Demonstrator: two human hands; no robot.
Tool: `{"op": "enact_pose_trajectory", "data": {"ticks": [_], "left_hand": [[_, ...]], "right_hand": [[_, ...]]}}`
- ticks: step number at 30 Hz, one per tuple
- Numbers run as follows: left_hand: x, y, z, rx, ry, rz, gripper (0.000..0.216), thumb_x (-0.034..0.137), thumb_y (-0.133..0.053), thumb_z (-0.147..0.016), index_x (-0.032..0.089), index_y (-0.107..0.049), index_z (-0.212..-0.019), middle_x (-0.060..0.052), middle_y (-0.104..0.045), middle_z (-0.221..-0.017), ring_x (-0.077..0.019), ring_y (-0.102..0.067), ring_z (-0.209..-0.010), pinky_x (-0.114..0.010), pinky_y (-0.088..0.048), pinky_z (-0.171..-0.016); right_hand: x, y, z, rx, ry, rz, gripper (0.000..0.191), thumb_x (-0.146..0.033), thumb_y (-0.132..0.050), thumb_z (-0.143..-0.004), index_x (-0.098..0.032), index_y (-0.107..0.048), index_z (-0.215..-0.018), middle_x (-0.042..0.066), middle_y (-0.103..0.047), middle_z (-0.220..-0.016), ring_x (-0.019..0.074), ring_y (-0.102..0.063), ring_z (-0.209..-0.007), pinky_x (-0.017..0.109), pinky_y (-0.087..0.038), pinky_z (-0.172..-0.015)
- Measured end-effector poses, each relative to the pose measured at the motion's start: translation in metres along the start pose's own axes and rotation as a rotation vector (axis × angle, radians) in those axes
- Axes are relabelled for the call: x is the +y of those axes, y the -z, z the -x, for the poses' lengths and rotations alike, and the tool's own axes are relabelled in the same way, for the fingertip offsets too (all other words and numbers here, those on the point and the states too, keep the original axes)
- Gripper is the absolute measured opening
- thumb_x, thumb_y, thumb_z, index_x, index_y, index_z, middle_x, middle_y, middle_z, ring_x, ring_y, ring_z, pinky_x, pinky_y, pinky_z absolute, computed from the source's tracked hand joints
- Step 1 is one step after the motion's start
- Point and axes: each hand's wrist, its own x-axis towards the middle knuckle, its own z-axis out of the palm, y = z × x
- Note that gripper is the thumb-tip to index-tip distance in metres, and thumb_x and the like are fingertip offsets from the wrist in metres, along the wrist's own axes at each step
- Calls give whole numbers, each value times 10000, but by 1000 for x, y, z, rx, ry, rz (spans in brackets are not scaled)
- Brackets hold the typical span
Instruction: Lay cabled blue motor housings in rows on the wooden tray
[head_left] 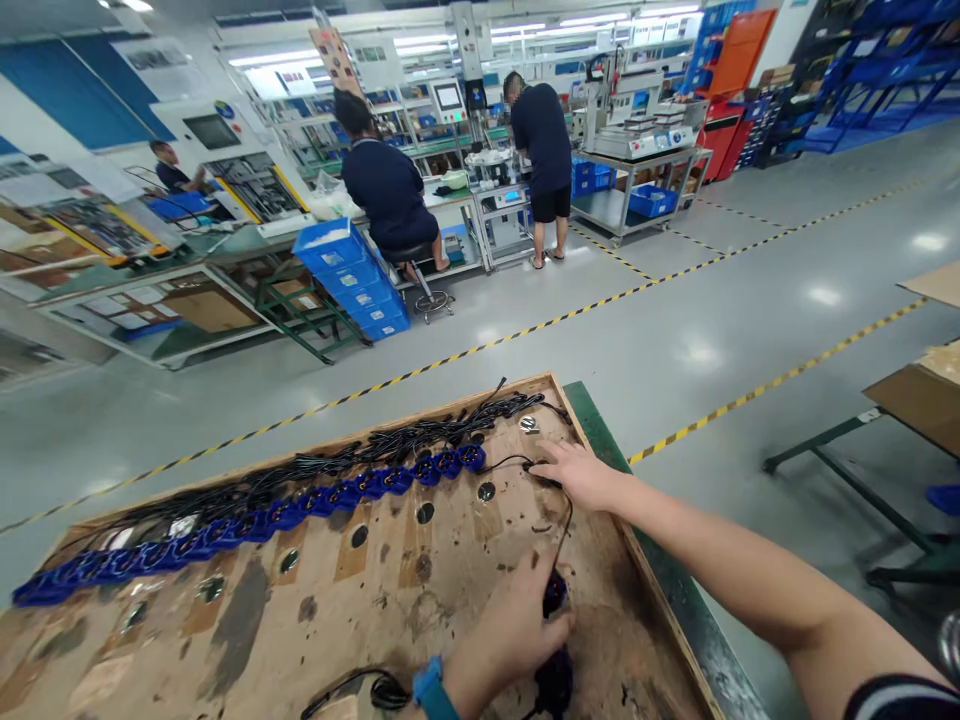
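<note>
Gripped a dark-blue plug (553, 592) w/ L hand (517, 630), fingers curled shut round it, at near edge of the worn wooden board (337, 620) on the desk (679, 600). Pinned the plug's black cable (564, 520) w/ R hand (581, 473) further up, fingers stretched flat, pressing, not gripping. Probably went best w/ cable drawn straight btwn both hands, clear of the holes (425, 512). Beyond: row of blue plugs (300, 505), then cable bundle (390, 442). Far off, seated person (386, 195).

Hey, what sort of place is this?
Most likely a factory assembly floor. Yellow-and-black striped floor tape marks lanes, and stacked blue plastic bins stand beside a seated person. A worn wooden jig board carries a row of blue plugs with black cables, and the left hand grips a dark blue plug.
</note>
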Motion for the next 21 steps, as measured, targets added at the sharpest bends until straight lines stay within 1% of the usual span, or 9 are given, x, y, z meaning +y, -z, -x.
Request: {"op": "enact_pose_trajectory", "data": {"ticks": [1, 3, 6, 8, 11, 13, 16, 18, 21], "left_hand": [[-1, -7, 3, -27, 7, -12, 657, 288, -602, -797, 245, -454, -1436, -126, -507, -1377, -277, -570, -1194, -351, -446, -1034], [-3, -18, 4, -41, 47, -46, 609, 221, -535, -816, 233, -470, -1421, -129, -492, -1377, -274, -571, -1195, -354, -447, -1031], [-10, -20, 8, -12, 138, -79, 568, 210, -505, -846, 181, -468, -1412, -161, -489, -1383, -294, -586, -1177, -380, -464, -1006], [-16, -15, 10, 33, 198, -101, 506, 208, -499, -864, 157, -499, -1367, -167, -549, -1308, -292, -613, -1125, -381, -477, -968], [-26, -1, 2, 173, 265, -131, 375, 222, -484, -909, 152, -551, -1271, -146, -648, -1147, -282, -646, -1043, -371, -486, -901], [-33, 10, -13, 270, 328, -135, 356, 250, -492, -934, 143, -541, -1270, -149, -682, -1093, -286, -662, -1008, -367, -486, -861], [-37, 30, -47, 389, 410, -91, 374, 289, -528, -944, 105, -527, -1270, -181, -700, -1071, -298, -670, -1019, -363, -481, -845], [-37, 41, -70, 469, 395, -45, 354, 287, -547, -942, 93, -540, -1238, -195, -700, -1090, -298, -666, -1043, -353, -478, -846], [-33, 54, -99, 552, 364, -4, 370, 291, -556, -943, 69, -533, -1239, -216, -692, -1114, -306, -662, -1052, -351, -481, -844]], "right_hand": [[3, -3, -12, -66, 38, 36, 585, -67, -521, -830, -253, -576, -1382, 183, -461, -1448, 334, -483, -1265, 446, -425, -985], [5, -9, -29, -173, 66, 84, 445, -86, -543, -832, -185, -669, -1246, 207, -564, -1275, 326, -548, -1164, 411, -456, -934], [8, -10, -33, -210, -7, 61, 307, -82, -542, -825, -124, -712, -1076, 180, -635, -1034, 272, -619, -954, 340, -479, -826], [16, -2, -29, -134, -67, -31, 339, -46, -524, -805, -134, -706, -1077, 150, -648, -1011, 240, -625, -916, 305, -475, -802], [29, 21, -29, 88, -113, -130, 403, -52, -502, -833, -166, -674, -1180, 106, -674, -1016, 215, -622, -968, 284, -462, -862], [32, 35, -39, 160, -183, -88, 342, -153, -517, -903, -183, -664, -1210, 103, -693, -1032, 222, -630, -999, 297, -458, -890], [26, 48, -71, 113, -330, 43, 296, -327, -488, -979, -177, -694, -1131, 145, -712, -1067, 257, -651, -1027, 323, -468, -875], [19, 50, -97, 83, -385, 79, 340, -362, -451, -997, -156, -708, -1080, 176, -717, -1074, 270, -665, -1023, 332, -480, -859], [12, 48, -135, 69, -395, 76, 375, -360, -437, -1003, -123, -719, -1075, 207, -721, -1077, 266, -679, -1018, 331, -491, -865]]}}
